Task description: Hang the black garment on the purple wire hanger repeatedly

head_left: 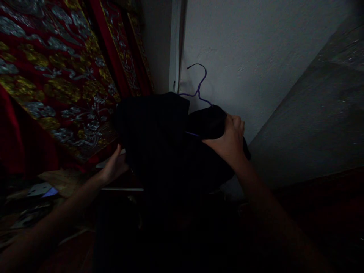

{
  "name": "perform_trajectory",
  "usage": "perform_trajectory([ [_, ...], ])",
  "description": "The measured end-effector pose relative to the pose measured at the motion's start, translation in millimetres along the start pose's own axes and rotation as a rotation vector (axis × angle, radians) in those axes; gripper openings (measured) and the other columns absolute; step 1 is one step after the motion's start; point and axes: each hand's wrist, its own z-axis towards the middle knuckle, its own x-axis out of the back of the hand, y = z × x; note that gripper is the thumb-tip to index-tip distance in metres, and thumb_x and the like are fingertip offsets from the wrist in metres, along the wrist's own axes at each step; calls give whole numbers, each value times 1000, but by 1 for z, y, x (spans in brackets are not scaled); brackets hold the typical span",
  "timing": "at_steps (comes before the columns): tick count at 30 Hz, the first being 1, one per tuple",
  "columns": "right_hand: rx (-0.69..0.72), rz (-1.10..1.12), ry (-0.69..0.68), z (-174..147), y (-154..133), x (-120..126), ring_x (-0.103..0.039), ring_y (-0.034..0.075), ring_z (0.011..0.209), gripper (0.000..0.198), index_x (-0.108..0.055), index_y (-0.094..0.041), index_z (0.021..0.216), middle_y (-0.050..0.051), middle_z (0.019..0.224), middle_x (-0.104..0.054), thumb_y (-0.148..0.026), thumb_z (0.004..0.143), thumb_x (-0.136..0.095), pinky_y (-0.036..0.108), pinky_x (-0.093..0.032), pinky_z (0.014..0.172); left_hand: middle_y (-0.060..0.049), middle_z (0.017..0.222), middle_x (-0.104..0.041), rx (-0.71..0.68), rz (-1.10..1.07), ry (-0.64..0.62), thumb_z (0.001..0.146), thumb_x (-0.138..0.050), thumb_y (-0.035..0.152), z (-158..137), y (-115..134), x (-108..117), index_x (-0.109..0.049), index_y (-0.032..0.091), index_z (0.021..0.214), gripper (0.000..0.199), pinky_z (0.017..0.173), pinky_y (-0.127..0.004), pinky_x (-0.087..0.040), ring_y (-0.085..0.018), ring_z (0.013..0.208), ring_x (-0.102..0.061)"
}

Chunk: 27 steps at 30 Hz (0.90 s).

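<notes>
A black garment point(162, 140) hangs on a thin purple wire hanger point(198, 91), whose hook sticks up out of the neck opening. My right hand point(229, 142) grips the garment by its right shoulder, thumb toward the neck opening and fingers over the far side. At the garment's left edge is my left hand point(115, 167), its thumb raised and apart. The other fingers of that hand are partly hidden beside or behind the cloth. Deep shadow hides the garment's lower part and details.
Red cloth point(71, 76) with gold and silver ornament hangs at the left. A pale wall point(241, 57) stands behind the hanger, with a grey surface point(318, 113) to its right. Assorted items, including a brown sheet point(64, 181), lie low at the left. The scene is very dark.
</notes>
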Motion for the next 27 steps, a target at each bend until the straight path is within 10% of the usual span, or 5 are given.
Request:
perform_trajectory([
  [6, 129, -34, -165, 17, -33, 15, -48, 42, 120, 99, -44, -19, 145, 17, 125, -51, -38, 58, -87, 60, -40, 103, -11, 124, -72, 223, 26, 203, 65, -89, 46, -27, -46, -10, -68, 25, 115, 58, 112, -46, -46, -34, 130, -58],
  [13, 112, 166, -147, -54, -39, 11, -20, 41, 149, 87, -39, -24, 147, 15, 155, -34, -38, 70, -77, 62, -26, 116, -7, 120, -73, 385, -263, 336, 81, -78, 36, -69, -94, -37, -64, 24, 115, 38, 102, -42, -55, -28, 115, -69],
  [18, -487, 631, -377, -129, -56, -48, -65, 23, 96, 39, -60, -20, 101, 7, 97, -68, -57, 91, -53, 37, -51, 89, -7, 122, -73, 457, -382, 406, 87, -70, 34, -96, -117, -61, -64, 24, 114, 29, 106, -41, -53, -25, 122, -65],
  [21, -719, 668, -739, -154, -63, -88, -60, 20, 65, 58, -56, -20, 64, 3, 60, -59, -69, 92, -40, 31, -45, 65, -8, 117, -74, 502, -365, 451, 81, -76, 37, -110, -129, -65, -63, 25, 115, 38, 108, -45, -51, -28, 124, -64],
  [27, -845, 784, -801, -182, -75, -108, -58, 17, 56, 40, -60, -18, 59, 3, 54, -60, -46, 88, -56, 28, -38, 58, -10, 120, -70, 311, -233, 543, 77, -77, 44, -128, -136, -61, -62, 26, 112, 42, 106, -48, -51, -31, 127, -60],
])
